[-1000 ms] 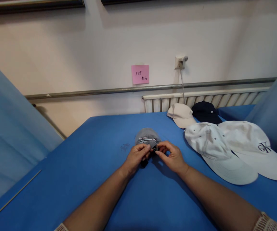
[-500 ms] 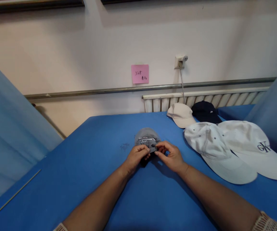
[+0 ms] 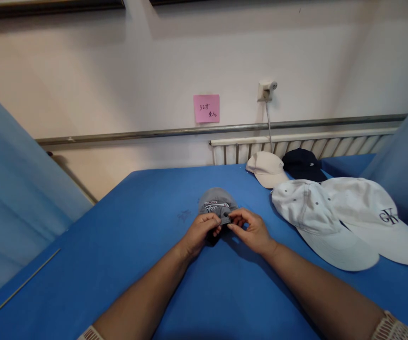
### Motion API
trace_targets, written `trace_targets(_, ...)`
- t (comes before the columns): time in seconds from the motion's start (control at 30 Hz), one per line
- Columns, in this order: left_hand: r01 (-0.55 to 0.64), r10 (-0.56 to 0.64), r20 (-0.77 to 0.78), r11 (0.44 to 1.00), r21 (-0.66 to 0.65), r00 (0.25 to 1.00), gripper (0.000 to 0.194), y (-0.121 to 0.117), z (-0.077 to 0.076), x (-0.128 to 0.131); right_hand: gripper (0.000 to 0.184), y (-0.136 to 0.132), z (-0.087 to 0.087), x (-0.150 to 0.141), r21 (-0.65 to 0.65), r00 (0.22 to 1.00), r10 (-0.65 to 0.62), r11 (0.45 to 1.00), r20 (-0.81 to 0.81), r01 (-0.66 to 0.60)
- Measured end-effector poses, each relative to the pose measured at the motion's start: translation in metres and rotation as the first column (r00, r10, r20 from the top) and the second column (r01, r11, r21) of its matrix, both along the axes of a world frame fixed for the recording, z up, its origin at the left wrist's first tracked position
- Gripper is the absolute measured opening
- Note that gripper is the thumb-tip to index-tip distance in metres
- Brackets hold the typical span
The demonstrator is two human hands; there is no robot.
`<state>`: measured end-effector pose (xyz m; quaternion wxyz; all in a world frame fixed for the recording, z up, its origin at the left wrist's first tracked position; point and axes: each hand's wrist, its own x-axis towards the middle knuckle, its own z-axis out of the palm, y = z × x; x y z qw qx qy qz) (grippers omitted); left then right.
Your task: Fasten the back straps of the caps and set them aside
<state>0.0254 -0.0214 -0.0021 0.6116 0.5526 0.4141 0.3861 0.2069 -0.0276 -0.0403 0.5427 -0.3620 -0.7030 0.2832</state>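
A small grey cap (image 3: 215,194) with white lettering lies on the blue-covered table (image 3: 125,226), in the middle of the head view. My left hand (image 3: 202,231) pinches the cap's dark strap (image 3: 225,220) between thumb and fingers. On the strap's other end, the thumb and fingertips of my right hand (image 3: 251,229) are closed. Part of the cap's near edge is hidden behind my fingers, and a black piece (image 3: 212,239) shows below my left fingertips.
To the right lie a pale cap (image 3: 306,208) and a white cap (image 3: 363,203), overlapping. Behind them are a beige cap (image 3: 265,165) and a navy cap (image 3: 301,163). A thin stick (image 3: 29,278) rests at the left. A radiator (image 3: 232,153) and metal rail (image 3: 147,136) run along the wall.
The strap between my fingers has turned and now shows flatter, held out between both hands. My hands have barely shifted, and the other caps stay where they were.
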Motion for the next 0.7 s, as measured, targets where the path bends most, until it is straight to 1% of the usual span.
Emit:
trace_targets(0.23, 0.003, -0.002, -0.066, 1.000, 0.020, 0.998, 0.026, 0.0002, -0.0003, 0.0001, 0.018, 0.0004, -0.0001, 0.0003, -0.003, 1.000, -0.002, 1.000, -0.001, 0.002)
trace_targets(0.5, 0.014, -0.012, -0.126, 1.000, 0.011, 0.992, 0.025, 0.0004, -0.0036, 0.0002, 0.017, -0.0005, -0.0005, -0.0004, -0.006, 1.000, -0.002, 1.000, -0.006, 0.002)
trace_targets(0.7, 0.003, 0.006, -0.164, 0.999, 0.053, 0.986, 0.029, 0.0012, -0.0041, 0.0001, 0.018, -0.0014, 0.0007, 0.0005, -0.008, 1.000, -0.009, 1.000, -0.007, 0.008)
